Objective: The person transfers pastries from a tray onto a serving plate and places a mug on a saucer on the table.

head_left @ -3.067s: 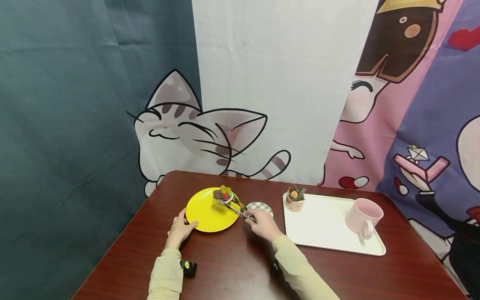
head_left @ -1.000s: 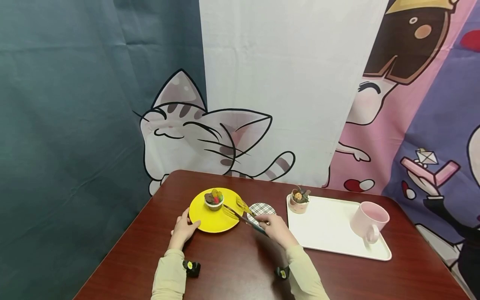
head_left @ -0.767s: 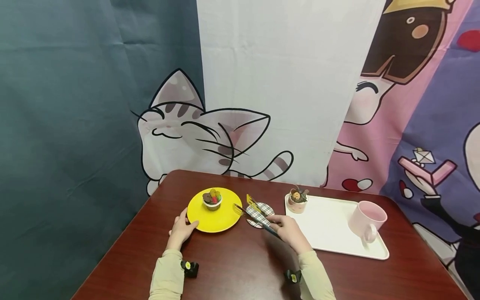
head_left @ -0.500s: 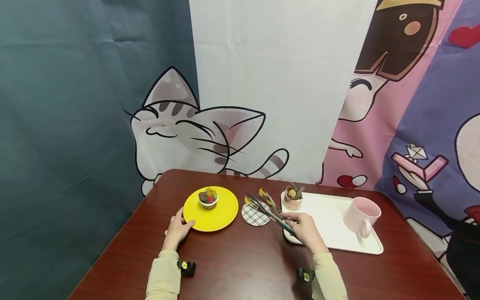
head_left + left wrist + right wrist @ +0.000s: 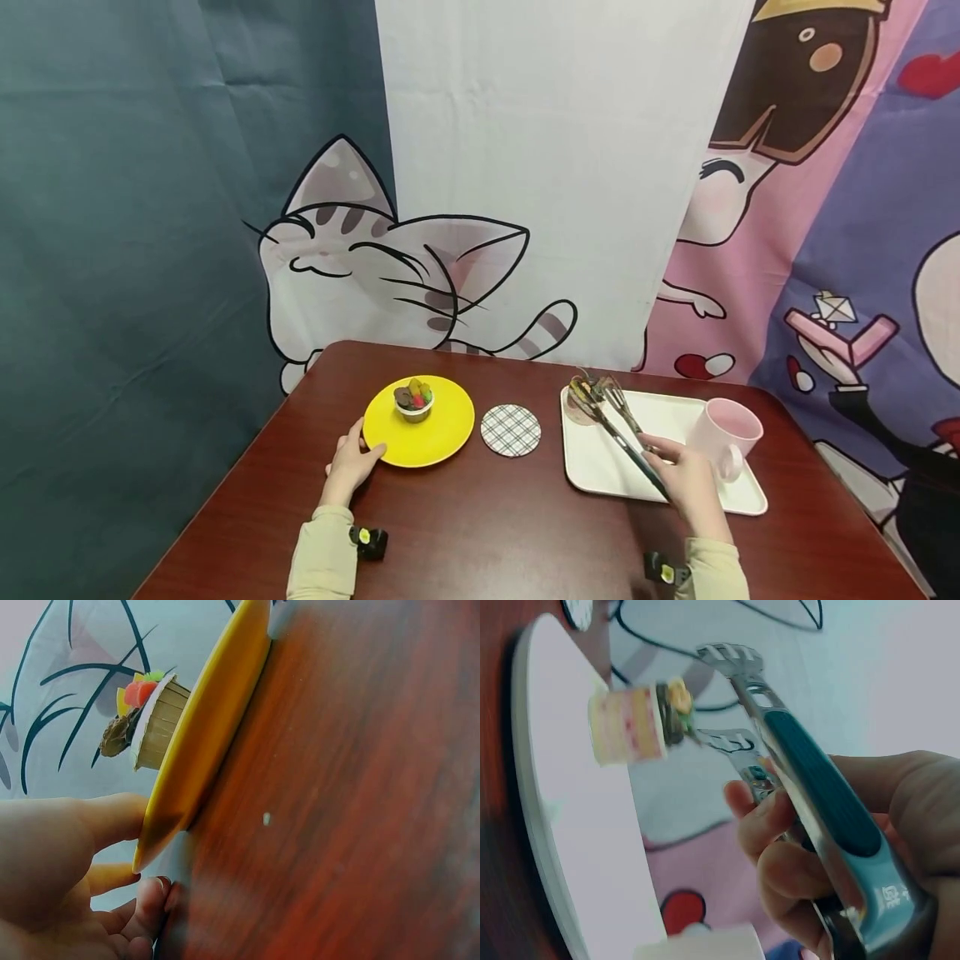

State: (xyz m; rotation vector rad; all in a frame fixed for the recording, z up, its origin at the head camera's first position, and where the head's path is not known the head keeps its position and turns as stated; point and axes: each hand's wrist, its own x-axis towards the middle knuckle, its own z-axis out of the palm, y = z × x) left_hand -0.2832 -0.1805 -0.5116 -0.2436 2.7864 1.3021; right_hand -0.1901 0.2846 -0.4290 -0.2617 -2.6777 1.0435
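My left hand (image 5: 348, 467) pinches the near-left rim of a yellow plate (image 5: 444, 421), thumb on top. A cupcake (image 5: 414, 402) in a pleated cup, topped with brown, red, yellow and green pieces, sits on the plate. In my right hand (image 5: 688, 483) I grip metal tongs (image 5: 821, 780) with teal handle grips, fingers wrapped round the arms. Their slotted tips are spread apart, with nothing between them, over the white tray (image 5: 600, 467). Behind the tips in the head view stands a small layered dessert (image 5: 626, 726); the right wrist view shows it upright on the tray.
A pink mug (image 5: 726, 427) stands on the tray's right part, close to my right hand. Between plate and tray lies a round checked coaster (image 5: 511, 431). The dark red table (image 5: 465, 533) ends at a printed curtain (image 5: 525, 167).
The tongs have left the cupcake, which now rests on the plate, and my right hand has carried them right, past the coaster to the tray. My left hand stays at the plate.
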